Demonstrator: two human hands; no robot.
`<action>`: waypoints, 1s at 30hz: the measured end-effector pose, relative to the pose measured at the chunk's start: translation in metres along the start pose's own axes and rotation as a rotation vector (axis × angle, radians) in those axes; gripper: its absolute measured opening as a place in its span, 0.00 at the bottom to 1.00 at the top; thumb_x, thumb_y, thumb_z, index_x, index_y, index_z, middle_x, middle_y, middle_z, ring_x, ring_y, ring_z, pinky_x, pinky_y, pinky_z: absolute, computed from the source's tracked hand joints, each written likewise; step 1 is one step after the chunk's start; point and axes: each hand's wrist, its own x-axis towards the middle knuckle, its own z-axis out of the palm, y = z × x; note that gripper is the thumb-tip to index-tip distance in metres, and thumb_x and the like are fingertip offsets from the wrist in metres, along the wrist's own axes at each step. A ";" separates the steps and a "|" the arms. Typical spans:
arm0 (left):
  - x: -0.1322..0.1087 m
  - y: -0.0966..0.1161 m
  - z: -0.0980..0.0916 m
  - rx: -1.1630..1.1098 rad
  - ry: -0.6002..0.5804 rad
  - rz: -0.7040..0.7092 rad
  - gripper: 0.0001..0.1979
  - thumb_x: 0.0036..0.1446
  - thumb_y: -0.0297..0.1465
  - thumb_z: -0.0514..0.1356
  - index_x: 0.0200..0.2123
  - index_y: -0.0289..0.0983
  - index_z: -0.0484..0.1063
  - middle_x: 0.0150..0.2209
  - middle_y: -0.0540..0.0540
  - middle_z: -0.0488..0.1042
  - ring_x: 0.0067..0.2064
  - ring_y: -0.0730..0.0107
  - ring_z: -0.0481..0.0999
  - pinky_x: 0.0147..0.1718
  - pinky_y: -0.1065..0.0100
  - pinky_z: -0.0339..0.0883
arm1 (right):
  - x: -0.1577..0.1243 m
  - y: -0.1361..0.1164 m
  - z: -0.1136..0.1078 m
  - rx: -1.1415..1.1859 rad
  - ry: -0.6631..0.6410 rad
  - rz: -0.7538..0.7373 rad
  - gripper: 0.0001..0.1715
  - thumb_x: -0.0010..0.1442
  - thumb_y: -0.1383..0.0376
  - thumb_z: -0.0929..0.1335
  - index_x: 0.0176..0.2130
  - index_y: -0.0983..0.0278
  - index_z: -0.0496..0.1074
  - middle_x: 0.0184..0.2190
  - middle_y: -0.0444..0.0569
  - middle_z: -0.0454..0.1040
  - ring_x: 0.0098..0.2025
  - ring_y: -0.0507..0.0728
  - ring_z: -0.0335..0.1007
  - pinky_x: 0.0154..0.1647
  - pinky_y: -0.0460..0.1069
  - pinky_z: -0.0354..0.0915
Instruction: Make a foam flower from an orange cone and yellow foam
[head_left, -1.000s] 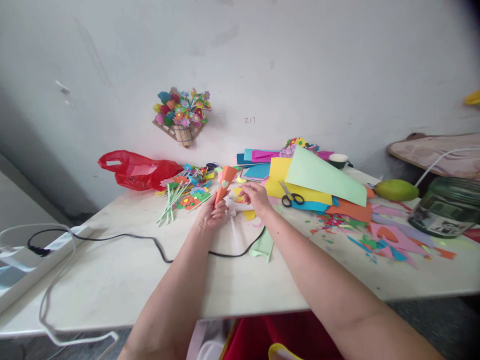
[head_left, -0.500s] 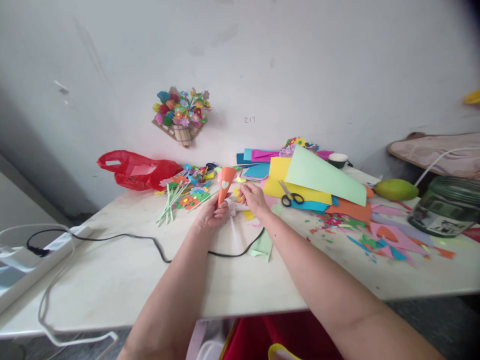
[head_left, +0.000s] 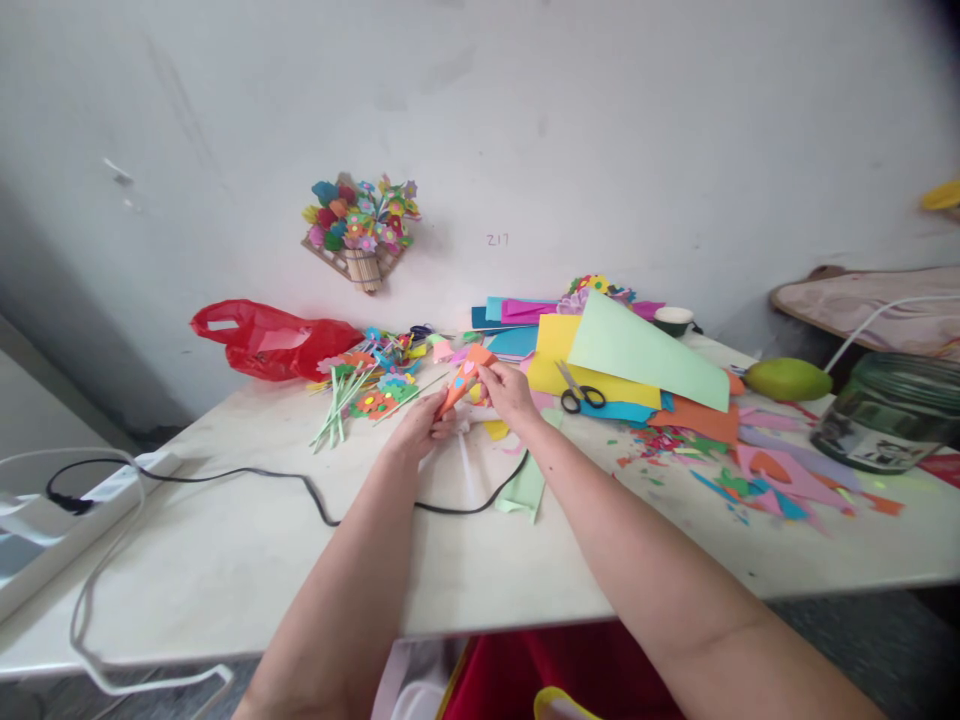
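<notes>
Low down in its closed fingers, my left hand (head_left: 421,425) holds an orange paper cone (head_left: 459,385) by the narrow end. The cone leans to the right, and small heart shapes in pink and blue show on its side. At its wide upper end, my right hand (head_left: 508,390) is closed with the fingertips against the rim; whether something small is also pinched there is hidden. Beneath the hands lie a white stringy piece, a yellow scrap (head_left: 496,430) and a pale green paper strip (head_left: 526,485). Black-handled scissors (head_left: 581,393) rest to the right.
A black cable (head_left: 255,471) crosses the table from a power strip (head_left: 135,483). Left of the hands are a red plastic bag (head_left: 277,345), pale green sticks (head_left: 339,405) and paper flowers (head_left: 375,404). Coloured sheets (head_left: 645,350), scraps and a glass jar (head_left: 885,415) occupy the right.
The cone has tilted from nearly upright toward the right and turned, showing other hearts. My right hand has come from beside it to its wide end.
</notes>
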 end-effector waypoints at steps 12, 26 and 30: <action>-0.002 0.008 -0.005 -0.343 -0.116 -0.144 0.16 0.63 0.35 0.44 0.38 0.31 0.68 0.16 0.56 0.52 0.12 0.86 0.48 0.08 0.84 0.42 | 0.013 0.006 -0.015 0.186 0.400 0.214 0.18 0.58 0.57 0.60 0.20 0.62 0.60 0.17 0.41 0.67 0.15 0.47 0.57 0.18 0.44 0.58; -0.002 0.008 -0.008 -0.309 -0.156 -0.226 0.12 0.60 0.27 0.47 0.31 0.32 0.68 0.14 0.59 0.43 0.11 0.85 0.42 0.07 0.84 0.35 | -0.002 -0.011 -0.004 0.337 -0.066 0.191 0.20 0.52 0.57 0.66 0.44 0.62 0.67 0.34 0.46 0.73 0.24 0.48 0.67 0.17 0.41 0.59; -0.002 0.009 -0.008 -0.287 -0.146 -0.247 0.12 0.61 0.32 0.49 0.29 0.33 0.67 0.14 0.59 0.40 0.11 0.85 0.40 0.08 0.83 0.34 | -0.004 -0.009 -0.001 0.320 -0.121 0.232 0.19 0.53 0.54 0.65 0.42 0.62 0.68 0.33 0.45 0.74 0.22 0.47 0.66 0.17 0.41 0.58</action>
